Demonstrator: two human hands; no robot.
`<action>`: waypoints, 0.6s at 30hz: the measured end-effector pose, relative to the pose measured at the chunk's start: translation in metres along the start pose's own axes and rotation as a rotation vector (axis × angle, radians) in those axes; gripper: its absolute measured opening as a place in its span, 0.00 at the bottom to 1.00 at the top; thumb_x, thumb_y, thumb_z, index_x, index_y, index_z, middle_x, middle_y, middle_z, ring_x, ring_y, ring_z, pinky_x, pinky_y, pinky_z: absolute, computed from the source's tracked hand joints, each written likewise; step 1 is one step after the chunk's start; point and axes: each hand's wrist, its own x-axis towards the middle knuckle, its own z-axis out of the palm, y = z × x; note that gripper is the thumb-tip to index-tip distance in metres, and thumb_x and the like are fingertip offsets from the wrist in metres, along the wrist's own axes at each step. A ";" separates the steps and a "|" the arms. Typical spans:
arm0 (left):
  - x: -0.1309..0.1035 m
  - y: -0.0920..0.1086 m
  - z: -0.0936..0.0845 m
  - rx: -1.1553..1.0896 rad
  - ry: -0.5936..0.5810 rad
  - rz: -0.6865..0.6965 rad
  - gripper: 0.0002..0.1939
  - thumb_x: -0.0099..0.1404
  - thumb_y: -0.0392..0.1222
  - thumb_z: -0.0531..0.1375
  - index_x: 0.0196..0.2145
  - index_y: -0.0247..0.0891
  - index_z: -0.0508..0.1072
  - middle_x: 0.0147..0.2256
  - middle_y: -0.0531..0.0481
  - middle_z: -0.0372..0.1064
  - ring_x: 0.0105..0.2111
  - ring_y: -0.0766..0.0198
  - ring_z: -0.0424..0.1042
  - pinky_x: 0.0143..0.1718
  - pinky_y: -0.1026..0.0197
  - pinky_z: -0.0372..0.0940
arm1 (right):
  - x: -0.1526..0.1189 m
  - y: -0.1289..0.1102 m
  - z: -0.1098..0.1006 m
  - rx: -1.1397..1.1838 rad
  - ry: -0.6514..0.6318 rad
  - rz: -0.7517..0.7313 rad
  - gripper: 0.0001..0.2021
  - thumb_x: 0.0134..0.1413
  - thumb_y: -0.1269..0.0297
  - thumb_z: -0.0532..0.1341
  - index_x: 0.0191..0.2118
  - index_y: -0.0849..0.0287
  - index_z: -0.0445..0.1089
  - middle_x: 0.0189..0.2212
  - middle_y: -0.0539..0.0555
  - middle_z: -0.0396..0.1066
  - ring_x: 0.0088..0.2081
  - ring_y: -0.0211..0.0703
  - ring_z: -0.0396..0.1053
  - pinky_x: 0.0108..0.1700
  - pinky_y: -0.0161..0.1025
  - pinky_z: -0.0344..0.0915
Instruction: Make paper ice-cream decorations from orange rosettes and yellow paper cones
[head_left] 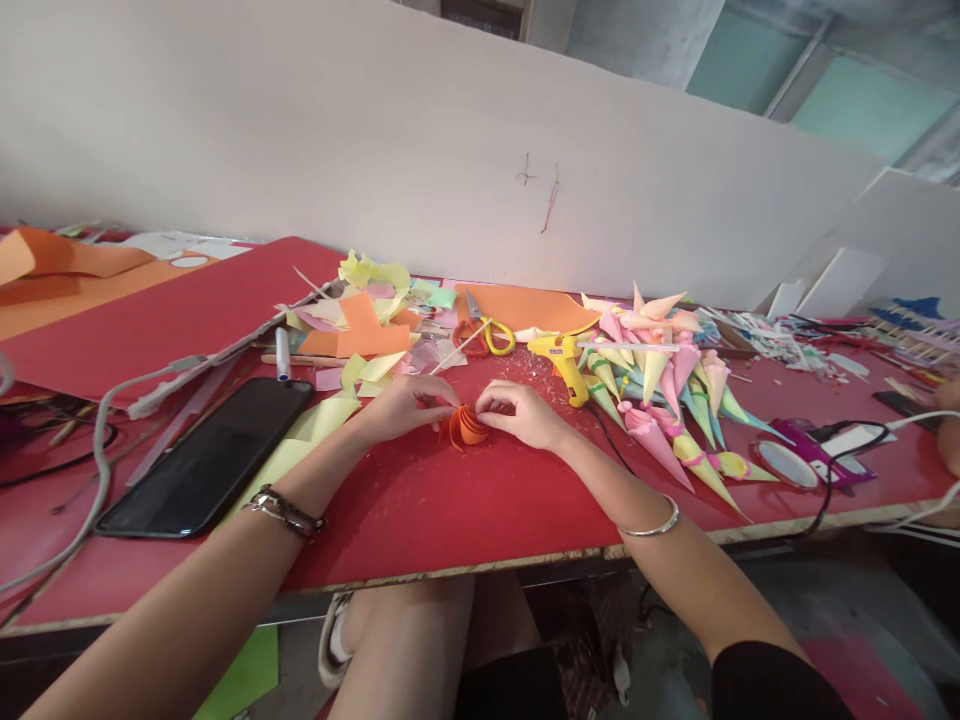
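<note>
Between my two hands, low over the red table (450, 520), is a small orange coil of curled strips (470, 428), with a loose loop hanging on its left. My left hand (401, 408) pinches the coil's upper left edge with thumb and fingers. On the other side, my right hand (521, 412) has its fingers closed at the coil's right edge. Just beyond the hands lie a yellow glue gun (566, 362), yellow-handled scissors (496, 338) and a thin pale stick (459, 347). The fingertips partly hide the coil.
Many pastel paper cones (664, 390) are heaped at the right, by a purple box (832, 455). A black phone (214, 455) lies left on pale yellow paper, near a marker (282, 353) and a white cable (101, 440). Paper scraps (367, 325) cover the back; a white panel (420, 150) stands behind.
</note>
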 end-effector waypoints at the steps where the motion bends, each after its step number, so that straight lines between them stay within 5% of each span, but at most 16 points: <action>1: 0.000 0.000 0.000 -0.003 0.002 -0.003 0.10 0.57 0.44 0.57 0.28 0.34 0.71 0.25 0.49 0.69 0.20 0.72 0.67 0.22 0.70 0.62 | 0.000 0.000 0.000 0.000 0.002 -0.002 0.01 0.47 0.70 0.58 0.28 0.60 0.66 0.29 0.49 0.63 0.30 0.33 0.63 0.36 0.34 0.62; 18: 0.000 -0.004 0.000 -0.034 -0.024 0.003 0.12 0.58 0.45 0.56 0.29 0.33 0.73 0.29 0.46 0.71 0.24 0.69 0.68 0.25 0.69 0.65 | -0.001 -0.001 0.000 -0.054 0.003 0.020 0.01 0.47 0.71 0.56 0.27 0.60 0.63 0.28 0.48 0.61 0.29 0.33 0.62 0.33 0.33 0.61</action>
